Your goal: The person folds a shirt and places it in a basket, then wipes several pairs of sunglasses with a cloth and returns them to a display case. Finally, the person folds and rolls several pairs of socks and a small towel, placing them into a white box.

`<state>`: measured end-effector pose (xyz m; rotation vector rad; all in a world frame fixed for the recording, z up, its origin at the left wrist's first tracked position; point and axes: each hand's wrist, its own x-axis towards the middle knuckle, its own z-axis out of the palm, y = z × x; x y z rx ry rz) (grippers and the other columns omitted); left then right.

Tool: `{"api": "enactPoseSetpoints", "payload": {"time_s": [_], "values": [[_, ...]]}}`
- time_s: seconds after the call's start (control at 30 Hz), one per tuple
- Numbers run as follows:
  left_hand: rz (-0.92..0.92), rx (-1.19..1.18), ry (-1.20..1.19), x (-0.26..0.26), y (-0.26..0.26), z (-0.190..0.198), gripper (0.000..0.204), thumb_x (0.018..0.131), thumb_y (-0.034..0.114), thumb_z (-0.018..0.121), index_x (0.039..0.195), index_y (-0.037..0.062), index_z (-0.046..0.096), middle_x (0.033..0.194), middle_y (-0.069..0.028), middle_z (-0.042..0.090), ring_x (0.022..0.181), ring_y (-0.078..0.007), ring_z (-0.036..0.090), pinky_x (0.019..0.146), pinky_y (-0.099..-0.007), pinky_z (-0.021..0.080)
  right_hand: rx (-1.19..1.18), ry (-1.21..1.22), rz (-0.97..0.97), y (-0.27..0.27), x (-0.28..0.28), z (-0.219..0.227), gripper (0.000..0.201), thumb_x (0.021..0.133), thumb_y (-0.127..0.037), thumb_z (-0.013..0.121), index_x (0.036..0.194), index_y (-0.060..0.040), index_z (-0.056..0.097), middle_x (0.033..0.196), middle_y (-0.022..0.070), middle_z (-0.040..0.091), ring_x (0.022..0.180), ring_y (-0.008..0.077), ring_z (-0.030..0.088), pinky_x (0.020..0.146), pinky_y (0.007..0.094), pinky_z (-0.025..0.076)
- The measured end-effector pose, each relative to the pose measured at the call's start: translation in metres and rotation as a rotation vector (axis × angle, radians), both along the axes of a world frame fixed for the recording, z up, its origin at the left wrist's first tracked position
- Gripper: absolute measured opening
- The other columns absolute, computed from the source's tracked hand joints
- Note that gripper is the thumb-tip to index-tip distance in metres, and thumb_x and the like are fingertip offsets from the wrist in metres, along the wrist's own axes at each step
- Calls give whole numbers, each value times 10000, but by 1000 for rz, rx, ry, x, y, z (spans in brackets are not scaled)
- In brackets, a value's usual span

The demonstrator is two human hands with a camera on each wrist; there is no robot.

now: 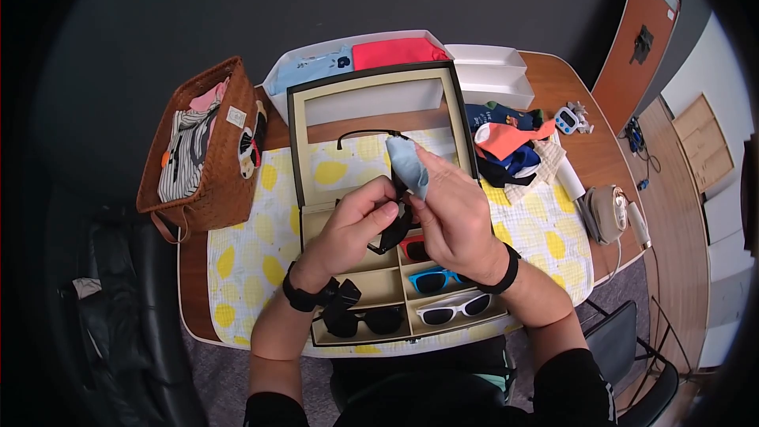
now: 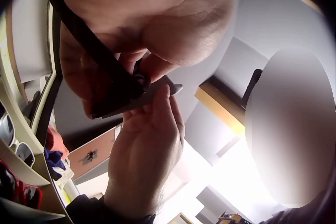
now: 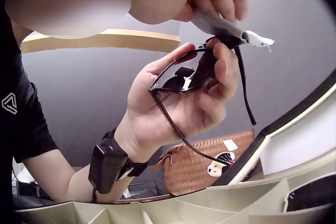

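A pair of black sunglasses (image 3: 185, 73) is in my left hand (image 1: 356, 225), raised above a display case (image 1: 295, 142) with its lid up. In the right wrist view the fingers curl round the frame, and both temples stick out unfolded. My right hand (image 1: 460, 209) pinches a light blue-grey cloth (image 1: 407, 166) against the far end of the sunglasses, partly covering that lens. Below, the case's cream compartments hold black sunglasses (image 1: 370, 321), white-framed sunglasses (image 1: 455, 311), blue-framed sunglasses (image 1: 432, 280) and red-framed sunglasses (image 1: 413, 250), the last partly hidden by my hands.
A brown woven basket (image 1: 209, 190) of clothes stands left. Behind the case are a white box (image 1: 277, 83) of folded clothes and a white tray (image 1: 494, 99). Socks (image 1: 510, 142), a small timer (image 1: 566, 120) and a beige corded device (image 1: 605, 213) lie right, partly on a lemon-print cloth (image 1: 261, 237).
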<state>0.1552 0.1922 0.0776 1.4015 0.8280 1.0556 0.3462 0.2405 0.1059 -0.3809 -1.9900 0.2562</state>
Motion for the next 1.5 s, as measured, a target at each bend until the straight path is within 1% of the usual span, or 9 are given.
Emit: {"api": "enactPoseSetpoints", "payload": {"time_s": [0.17,0.33,0.53,0.6,0.9,1.03,1.17,1.33,1.5], "values": [[197,43,-216,10,-4,11,296,1063,136,474,1290,-37,554,1197,-45,611,1121,-111,540,1007,-267,414,6,-37,42,-8,-1,4,277,738,62,713,1006,92,652,1002,226,690,1115,446,666,965,490,537],[181,100,-187,4,-3,7,360,1062,145,473,1360,-52,516,1259,-66,600,1174,-121,531,1051,-276,391,13,-41,2,-8,-1,2,293,729,63,718,1014,84,654,1016,222,692,1121,418,677,945,475,547],[221,47,-100,-1,-6,3,246,1060,157,477,1197,-26,567,1166,-61,632,1116,-109,560,1001,-270,420,-19,-45,-75,-2,0,-5,254,789,71,682,1039,79,636,924,212,686,1071,437,687,900,477,557],[132,73,-187,6,-6,14,214,1063,165,473,1144,-8,569,1134,-70,647,1073,-111,579,970,-277,442,-57,-20,-81,-1,0,-5,236,808,72,668,1042,77,634,902,215,679,1062,444,686,890,480,556],[-32,-31,-103,5,-5,9,222,1065,172,472,1138,-3,586,1119,-72,653,1040,-114,584,952,-281,454,-115,53,-92,8,5,-5,236,852,73,629,1086,94,642,1025,277,680,1090,455,670,896,468,544],[-5,3,5,3,-5,7,219,1059,178,489,1099,-8,597,1078,-57,646,1000,-101,573,907,-269,458,-98,48,-16,3,5,1,295,829,91,626,1124,102,647,1056,292,679,1086,459,670,909,463,542],[-9,9,-17,5,-5,8,215,1059,176,490,1094,-10,593,1057,-54,640,964,-100,565,886,-270,458,-112,63,23,0,2,2,308,813,97,631,1121,103,651,1031,283,682,1076,461,673,911,463,542],[1,-51,-27,3,-5,13,248,1080,194,453,1086,-12,590,1037,-64,658,970,-106,591,890,-266,470,-50,52,-56,9,3,-4,170,835,79,640,1005,82,651,895,254,668,1074,463,677,861,464,544],[-8,-64,-140,5,-5,12,295,1091,230,421,1083,-13,588,1055,-95,676,972,-129,627,887,-280,497,-107,41,-98,11,5,-9,125,862,59,635,986,77,645,920,275,668,1010,453,687,793,450,533]]}}
